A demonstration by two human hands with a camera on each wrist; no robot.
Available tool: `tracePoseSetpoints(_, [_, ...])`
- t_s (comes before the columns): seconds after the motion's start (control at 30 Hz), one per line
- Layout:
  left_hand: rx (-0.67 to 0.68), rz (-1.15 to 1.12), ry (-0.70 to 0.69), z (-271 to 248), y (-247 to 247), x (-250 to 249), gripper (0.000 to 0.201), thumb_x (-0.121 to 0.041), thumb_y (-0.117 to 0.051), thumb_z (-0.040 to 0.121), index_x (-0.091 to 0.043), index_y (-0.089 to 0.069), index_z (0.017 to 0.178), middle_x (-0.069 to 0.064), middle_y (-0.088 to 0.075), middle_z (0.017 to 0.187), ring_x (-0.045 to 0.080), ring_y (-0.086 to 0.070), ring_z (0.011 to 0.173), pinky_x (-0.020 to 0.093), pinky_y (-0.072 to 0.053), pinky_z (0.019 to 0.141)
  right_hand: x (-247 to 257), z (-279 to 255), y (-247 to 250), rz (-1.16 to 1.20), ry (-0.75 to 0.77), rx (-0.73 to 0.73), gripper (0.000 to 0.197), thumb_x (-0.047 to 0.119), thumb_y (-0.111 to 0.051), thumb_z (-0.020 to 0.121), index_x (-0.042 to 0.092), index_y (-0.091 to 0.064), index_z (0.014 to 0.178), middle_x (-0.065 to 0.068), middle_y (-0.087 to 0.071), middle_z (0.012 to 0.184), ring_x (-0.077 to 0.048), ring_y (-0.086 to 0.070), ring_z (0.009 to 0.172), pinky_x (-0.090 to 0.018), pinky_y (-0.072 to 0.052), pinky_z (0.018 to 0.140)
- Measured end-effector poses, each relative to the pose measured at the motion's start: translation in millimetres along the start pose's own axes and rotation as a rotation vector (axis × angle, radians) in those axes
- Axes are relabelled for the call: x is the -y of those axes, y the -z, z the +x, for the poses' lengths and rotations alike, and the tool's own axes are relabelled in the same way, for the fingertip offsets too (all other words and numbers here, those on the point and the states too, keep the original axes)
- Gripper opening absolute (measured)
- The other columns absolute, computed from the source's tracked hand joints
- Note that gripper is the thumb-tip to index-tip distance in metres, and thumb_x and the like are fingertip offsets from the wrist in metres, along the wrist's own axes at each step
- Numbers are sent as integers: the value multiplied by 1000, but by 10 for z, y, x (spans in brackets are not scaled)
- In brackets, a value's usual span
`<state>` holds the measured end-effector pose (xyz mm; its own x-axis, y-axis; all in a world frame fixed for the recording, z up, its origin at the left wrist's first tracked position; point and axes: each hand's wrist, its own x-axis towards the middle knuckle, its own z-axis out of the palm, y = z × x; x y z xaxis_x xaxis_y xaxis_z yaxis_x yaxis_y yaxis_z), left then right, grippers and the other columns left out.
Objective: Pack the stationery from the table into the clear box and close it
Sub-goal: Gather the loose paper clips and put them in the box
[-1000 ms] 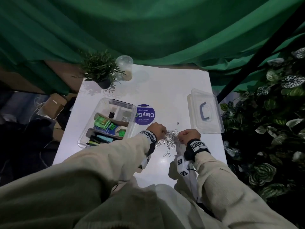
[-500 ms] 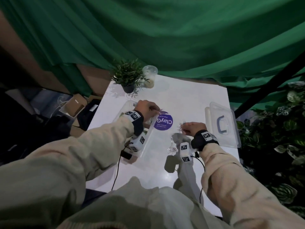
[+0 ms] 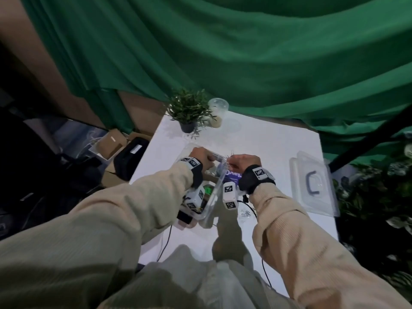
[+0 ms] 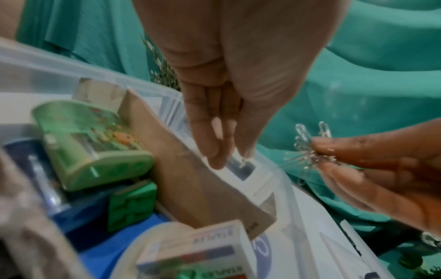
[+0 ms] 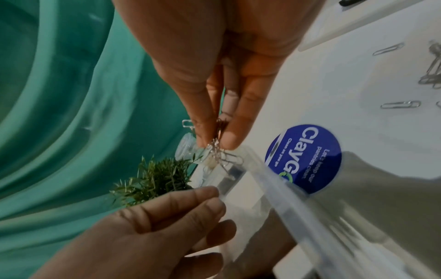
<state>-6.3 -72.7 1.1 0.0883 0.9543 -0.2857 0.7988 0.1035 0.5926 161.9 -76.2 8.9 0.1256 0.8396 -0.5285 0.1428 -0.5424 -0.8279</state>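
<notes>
One bunch of paper clips (image 5: 220,154), pinched between thumb and fingertips of my right hand (image 3: 242,162), held right at the far rim of the clear box (image 5: 281,190), not yet let go.

Item, paper clips: thin bent wire, light, springy, slick. They snag on each other, so a pinch across the middle of the tangle lifts several at once; loose ends stick out and may shed singles. Best released low over the far compartment.

Item, left hand (image 3: 201,156): over the same end of the box, fingers straight and close together, pointing down into it. One small clip seems to hang at the fingertips (image 4: 216,160), but the blur keeps me from saying whether it is held; I read the hand as released.

Item, loose clips (image 5: 401,104): several on the white table (image 3: 267,148) beside the blue sticker (image 5: 304,158). Flat and hard to pick up; I would slide them together first.

Item, lid (image 3: 312,181): flat on the table to the right, well apart from the box.

Item, box contents: green sharpener (image 4: 90,143), staples carton (image 4: 203,253).
</notes>
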Motion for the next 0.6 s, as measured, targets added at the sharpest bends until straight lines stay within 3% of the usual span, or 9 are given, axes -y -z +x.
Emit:
tracePoseSetpoints(0.07, [-13, -6, -4, -18, 64, 49, 17, -9, -70, 81, -11, -77, 97, 4, -74, 99, 19, -68, 90, 23, -52, 87, 10, -91, -155, -336, 53, -61, 35, 37, -59, 89, 29, -60, 124, 5, -63, 122, -20, -59, 112, -21, -43, 90])
tracePoseSetpoints(0.1, [-11, -22, -1, -26, 86, 72, 16, -8, -69, 82, -9, -77, 96, 6, -74, 99, 19, -69, 86, 25, -54, 86, 39, -89, -200, -305, 15, -51, 35, 35, -56, 92, 28, -58, 126, 3, -62, 125, -21, -59, 114, -21, -44, 89])
tracePoseSetpoints(0.17, [-6, -51, -1, -24, 104, 117, 15, -6, -70, 81, -5, -76, 94, 8, -74, 98, 21, -70, 83, 29, -57, 83, 93, -66, -308, -222, -20, -138, 26, 28, -54, 94, 25, -61, 119, -1, -63, 122, -22, -61, 108, -21, -48, 84])
tracePoseSetpoints(0.23, [1, -30, -17, -48, 113, 145, 15, -5, -67, 83, -5, -76, 95, 9, -74, 100, 23, -70, 89, 29, -56, 85, 107, -82, -401, -380, -22, -197, 21, 29, -48, 93, 29, -62, 109, 1, -62, 117, -22, -60, 104, -23, -44, 79])
tracePoseSetpoints(0.37, [4, -6, -17, -61, 114, 167, 19, -6, -60, 87, -10, -76, 98, 7, -73, 103, 21, -68, 96, 25, -52, 88, 94, -150, -428, -444, 70, -206, 29, 33, -49, 94, 28, -63, 119, 4, -63, 124, -21, -58, 116, -24, -43, 76])
tracePoseSetpoints(0.43, [-4, 0, -7, -51, 104, 148, 20, -7, -59, 87, -12, -76, 98, 7, -73, 102, 21, -68, 93, 26, -54, 86, 93, -54, -384, -325, 30, -187, 26, 27, -56, 91, 21, -67, 114, -2, -67, 117, -22, -63, 109, -24, -49, 77])
tracePoseSetpoints(0.5, [-16, -8, 20, -29, 91, 134, 21, -8, -59, 87, -13, -76, 96, 6, -74, 101, 21, -69, 91, 28, -56, 86, 50, -41, -371, -336, 51, -148, 21, 19, -63, 85, 11, -75, 99, -10, -73, 101, -26, -69, 97, -31, -57, 82])
tracePoseSetpoints(0.6, [-40, 3, 29, -19, 73, 73, 23, -13, -56, 87, -18, -78, 93, 4, -74, 99, 22, -69, 91, 31, -56, 87, -32, -29, -158, -334, 103, -282, 20, 17, -61, 82, 9, -79, 87, -8, -75, 87, -26, -69, 88, -30, -56, 84])
